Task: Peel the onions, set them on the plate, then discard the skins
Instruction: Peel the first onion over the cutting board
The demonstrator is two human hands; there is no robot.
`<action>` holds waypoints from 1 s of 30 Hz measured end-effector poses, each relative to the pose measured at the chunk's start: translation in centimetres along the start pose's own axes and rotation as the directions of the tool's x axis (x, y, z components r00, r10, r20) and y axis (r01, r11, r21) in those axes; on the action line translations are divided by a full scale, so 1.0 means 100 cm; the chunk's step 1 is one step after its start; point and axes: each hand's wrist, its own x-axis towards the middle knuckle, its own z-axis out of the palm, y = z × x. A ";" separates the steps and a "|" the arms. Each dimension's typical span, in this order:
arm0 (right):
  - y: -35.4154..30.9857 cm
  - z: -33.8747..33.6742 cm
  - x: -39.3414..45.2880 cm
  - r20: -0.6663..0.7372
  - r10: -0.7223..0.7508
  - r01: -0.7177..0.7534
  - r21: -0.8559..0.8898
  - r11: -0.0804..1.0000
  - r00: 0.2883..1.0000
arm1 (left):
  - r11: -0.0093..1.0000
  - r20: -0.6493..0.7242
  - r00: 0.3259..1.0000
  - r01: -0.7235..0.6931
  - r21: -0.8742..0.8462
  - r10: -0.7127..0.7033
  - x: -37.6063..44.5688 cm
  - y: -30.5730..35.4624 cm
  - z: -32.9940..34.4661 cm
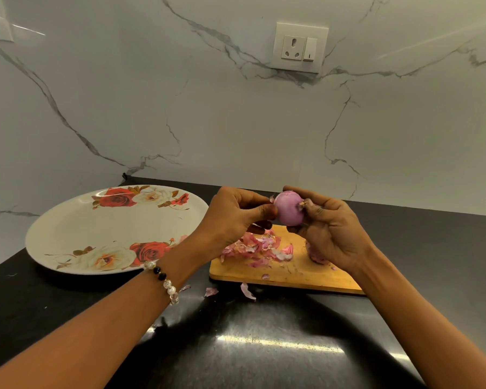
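A peeled purple onion (pixel 288 209) is held in the air above the wooden cutting board (pixel 292 272). My left hand (pixel 233 213) pinches its left side. My right hand (pixel 330 228) grips it from the right, fingers curled round it near a small bit of dry root end. A heap of pink onion skins (pixel 257 248) lies on the board below. Another onion (pixel 316 255) lies on the board, mostly hidden behind my right hand. The white plate with red and white roses (pixel 68 234) stands to the left, with nothing on it.
A few loose skins (pixel 247 290) lie on the black counter (pixel 236 332) in front of the board. A marble wall with a power socket (pixel 299 47) rises behind the counter. A beaded bracelet (pixel 163 279) is on my left wrist.
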 end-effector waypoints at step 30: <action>0.008 0.010 0.000 -0.039 0.072 -0.067 0.127 0.990 0.997 | 0.856 -0.092 0.958 0.196 -0.478 -0.270 -0.003 -0.008 0.012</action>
